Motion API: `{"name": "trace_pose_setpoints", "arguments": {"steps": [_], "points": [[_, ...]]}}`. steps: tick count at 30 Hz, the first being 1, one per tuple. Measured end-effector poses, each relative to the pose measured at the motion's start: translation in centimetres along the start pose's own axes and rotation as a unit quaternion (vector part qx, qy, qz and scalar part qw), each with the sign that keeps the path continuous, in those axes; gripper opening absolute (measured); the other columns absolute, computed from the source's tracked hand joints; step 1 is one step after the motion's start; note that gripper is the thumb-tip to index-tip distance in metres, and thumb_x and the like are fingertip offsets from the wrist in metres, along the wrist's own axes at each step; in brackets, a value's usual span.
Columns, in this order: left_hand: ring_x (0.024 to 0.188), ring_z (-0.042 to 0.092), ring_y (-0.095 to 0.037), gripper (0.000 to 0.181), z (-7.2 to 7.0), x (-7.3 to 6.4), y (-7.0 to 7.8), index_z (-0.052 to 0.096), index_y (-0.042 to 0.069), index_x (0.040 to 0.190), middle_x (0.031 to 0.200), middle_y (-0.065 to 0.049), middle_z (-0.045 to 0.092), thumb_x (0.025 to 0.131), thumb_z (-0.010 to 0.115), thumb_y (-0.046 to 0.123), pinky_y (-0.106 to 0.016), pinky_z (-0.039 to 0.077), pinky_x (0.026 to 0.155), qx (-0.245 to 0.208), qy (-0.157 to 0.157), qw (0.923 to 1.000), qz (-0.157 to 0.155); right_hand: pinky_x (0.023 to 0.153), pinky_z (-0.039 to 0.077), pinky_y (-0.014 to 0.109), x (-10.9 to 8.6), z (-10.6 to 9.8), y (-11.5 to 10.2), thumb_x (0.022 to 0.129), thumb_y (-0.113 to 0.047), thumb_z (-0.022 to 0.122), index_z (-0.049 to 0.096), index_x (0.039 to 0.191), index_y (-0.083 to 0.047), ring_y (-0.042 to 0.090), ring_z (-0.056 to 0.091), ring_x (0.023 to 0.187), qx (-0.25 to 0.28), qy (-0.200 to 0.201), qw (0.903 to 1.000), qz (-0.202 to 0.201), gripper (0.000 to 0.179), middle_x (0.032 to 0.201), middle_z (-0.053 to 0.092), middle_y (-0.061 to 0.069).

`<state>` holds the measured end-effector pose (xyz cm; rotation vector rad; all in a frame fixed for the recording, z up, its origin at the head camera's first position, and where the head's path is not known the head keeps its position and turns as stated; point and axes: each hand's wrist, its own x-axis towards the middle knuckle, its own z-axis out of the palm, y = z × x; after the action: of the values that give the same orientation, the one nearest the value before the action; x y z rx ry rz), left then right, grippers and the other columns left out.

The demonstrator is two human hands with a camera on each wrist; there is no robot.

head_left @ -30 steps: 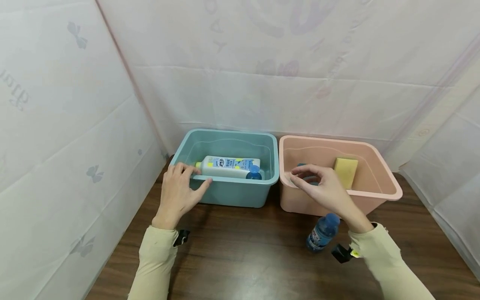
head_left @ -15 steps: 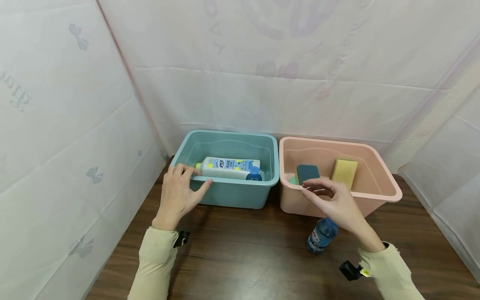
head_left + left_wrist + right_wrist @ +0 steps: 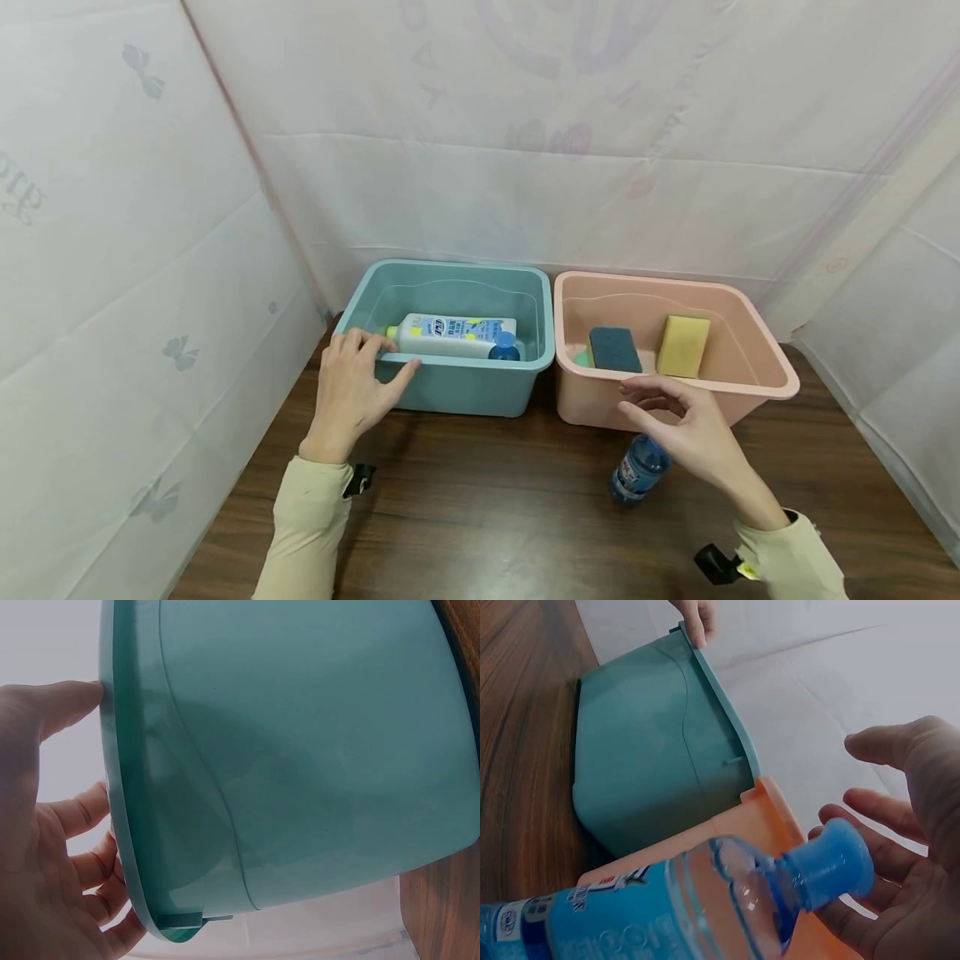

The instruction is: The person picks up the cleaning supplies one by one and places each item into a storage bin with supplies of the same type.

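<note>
My left hand (image 3: 349, 392) rests its fingertips along the front left rim of the teal bin (image 3: 315, 750). In the left wrist view, its thumb and fingers meet that rim without closing round it. Holding nothing, my right hand (image 3: 686, 425) hovers by the front of the pink bin (image 3: 581, 400), fingers loosely curved. Just below it, a blue-capped clear plastic bottle (image 3: 637, 472) stands on the table; the right wrist view shows the bottle's cap (image 3: 831, 864) close to the fingers. In the pink bin are a sponge with a dark scouring side (image 3: 615, 350) and a yellow sponge (image 3: 683, 346).
Inside the teal bin a white cleaner bottle (image 3: 453, 335) lies on its side, beside a second blue-capped bottle (image 3: 505, 347). A small green item (image 3: 582, 359) shows in the pink bin. White sheeting (image 3: 450, 192) stands behind both bins on the wooden table (image 3: 480, 517).
My right hand has drawn back to the right and toward me from over the pink bin, uncovering the dark-sided sponge. My left hand has stayed on the teal rim.
</note>
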<state>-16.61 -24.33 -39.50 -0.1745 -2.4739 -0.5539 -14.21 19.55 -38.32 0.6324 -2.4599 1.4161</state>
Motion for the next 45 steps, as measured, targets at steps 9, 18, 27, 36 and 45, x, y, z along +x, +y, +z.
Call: {"name": "trace_pose_setpoints", "arguments": {"steps": [9, 18, 27, 36, 45], "points": [[0.099, 0.052, -0.038, 0.037, -0.1, -0.1, -0.1, 0.072, 0.009, 0.099, 0.100, -0.014, 0.059, 0.087, 0.084, 0.042, -0.055, 0.044, 0.087, -0.005, 0.009, 0.9999, 0.003, 0.088, 0.058, 0.016, -1.5, -0.6, 1.3, 0.097, -0.006, 0.077, 0.074, 0.126, -0.003, 0.000, 0.072, 0.100, -0.011, 0.000, 0.9997, 0.020, 0.029, 0.114, 0.079, 0.006], [0.095, 0.052, -0.038, 0.037, -0.1, 0.0, -0.2, 0.072, 0.008, 0.099, 0.101, -0.015, 0.060, 0.087, 0.083, 0.042, -0.054, 0.044, 0.084, -0.002, 0.011, 0.9999, 0.006, 0.084, 0.057, 0.016, -3.0, -0.6, 2.9, 0.095, -0.010, 0.080, 0.075, 0.125, -0.010, 0.001, 0.072, 0.099, -0.028, -0.021, 0.9990, 0.029, 0.030, 0.114, 0.077, -0.012], [0.096, 0.052, -0.038, 0.037, 0.0, 0.0, -0.2, 0.072, 0.008, 0.099, 0.100, -0.015, 0.060, 0.087, 0.084, 0.041, -0.054, 0.044, 0.085, -0.002, 0.005, 1.0000, 0.002, 0.085, 0.058, 0.017, -4.0, -0.7, 3.9, 0.094, -0.006, 0.081, 0.075, 0.127, -0.012, 0.000, 0.072, 0.102, 0.001, -0.018, 0.9992, 0.036, 0.034, 0.117, 0.079, 0.005], [0.096, 0.052, -0.038, 0.038, 0.1, 0.2, 0.0, 0.073, 0.007, 0.099, 0.100, -0.015, 0.060, 0.087, 0.084, 0.041, -0.054, 0.044, 0.085, -0.003, 0.010, 0.9999, 0.009, 0.078, 0.060, 0.021, -4.8, -0.8, 4.5, 0.090, 0.009, 0.078, 0.074, 0.123, -0.001, 0.003, 0.073, 0.099, 0.064, -0.001, 0.9979, 0.008, 0.035, 0.115, 0.078, -0.011], [0.095, 0.053, -0.039, 0.038, 0.3, 0.1, -0.2, 0.072, 0.007, 0.098, 0.100, -0.015, 0.060, 0.087, 0.083, 0.042, -0.054, 0.044, 0.085, 0.000, 0.014, 0.9998, 0.012, 0.074, 0.060, 0.022, -4.7, -1.0, 4.1, 0.089, 0.003, 0.082, 0.075, 0.113, -0.001, 0.000, 0.070, 0.088, 0.047, 0.019, 0.9971, 0.057, 0.025, 0.104, 0.078, -0.012]]}}
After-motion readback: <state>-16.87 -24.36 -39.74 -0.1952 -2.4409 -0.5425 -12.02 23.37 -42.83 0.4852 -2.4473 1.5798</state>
